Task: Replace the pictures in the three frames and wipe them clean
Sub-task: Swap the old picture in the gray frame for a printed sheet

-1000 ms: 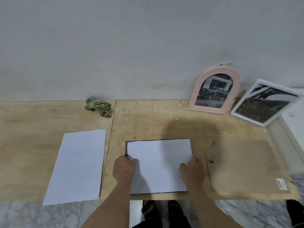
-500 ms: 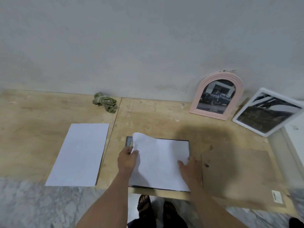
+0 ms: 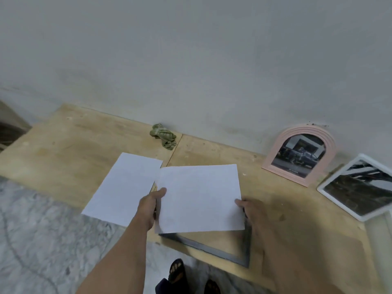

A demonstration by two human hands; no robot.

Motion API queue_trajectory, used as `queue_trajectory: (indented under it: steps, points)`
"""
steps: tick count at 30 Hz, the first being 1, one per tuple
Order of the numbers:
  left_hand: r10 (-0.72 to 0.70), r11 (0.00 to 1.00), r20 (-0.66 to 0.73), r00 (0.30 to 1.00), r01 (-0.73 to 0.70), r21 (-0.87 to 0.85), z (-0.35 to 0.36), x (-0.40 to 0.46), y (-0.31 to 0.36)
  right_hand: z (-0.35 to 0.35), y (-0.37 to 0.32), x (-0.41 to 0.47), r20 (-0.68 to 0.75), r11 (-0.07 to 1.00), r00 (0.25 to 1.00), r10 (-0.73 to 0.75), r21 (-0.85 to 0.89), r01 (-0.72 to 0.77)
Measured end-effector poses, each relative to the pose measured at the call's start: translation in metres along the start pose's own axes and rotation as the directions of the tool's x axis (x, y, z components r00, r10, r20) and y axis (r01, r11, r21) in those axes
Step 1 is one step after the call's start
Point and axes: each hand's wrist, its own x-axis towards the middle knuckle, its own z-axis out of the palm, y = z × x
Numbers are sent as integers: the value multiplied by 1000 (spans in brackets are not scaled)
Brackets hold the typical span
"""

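Observation:
I hold a blank white sheet point(image 3: 199, 198) raised above a dark rectangular frame point(image 3: 203, 247) that lies flat on the plywood. My left hand point(image 3: 150, 204) pinches the sheet's left edge, thumb on top. My right hand point(image 3: 254, 213) is at the sheet's right edge with its thumb on the paper; its fingers are hidden underneath. A second white sheet point(image 3: 125, 187) lies flat to the left. A crumpled green cloth point(image 3: 163, 135) sits by the wall. A pink arched frame point(image 3: 273, 153) and a white frame point(image 3: 339, 201), both with pictures, lean at the right.
Plywood boards point(image 3: 63, 149) cover the floor along a grey wall. A brown backing board point(image 3: 318, 240) lies right of the dark frame. Marble floor point(image 3: 42, 230) shows at the lower left. My sandalled feet point(image 3: 176, 270) stand at the bottom edge.
The sheet lay flat in the dark frame; its left edge came up and now both hands hold it lifted clear. The view has swung left.

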Motion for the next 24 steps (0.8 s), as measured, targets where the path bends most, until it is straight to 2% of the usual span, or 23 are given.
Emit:
queue_trajectory:
  steps: [3,6,10,14,18,24]
  points:
    - [67,996,-153,986,-75,-45,-29,0,9,22,-44,-1,25,995,996,-89,-50,91]
    - [107,990,-265,958,-129,-64,-59,5,21,57,-80,8,87,993,992,-90,-66,96]
    - [117,985,-420,900,-159,-65,-122,36,37,135,-125,36,145,966,980,-140,-199,167]
    - [94,982,-517,851,-166,-94,-185,64,63,230,-172,63,217,845,944,-250,-427,322]
    - [33,980,-570,821,-140,-144,-254,105,92,348,-211,95,342,642,900,-270,-633,433]
    - [-64,985,-644,762,-55,-164,-332,159,105,488,-229,150,367,555,873,-320,-675,487]
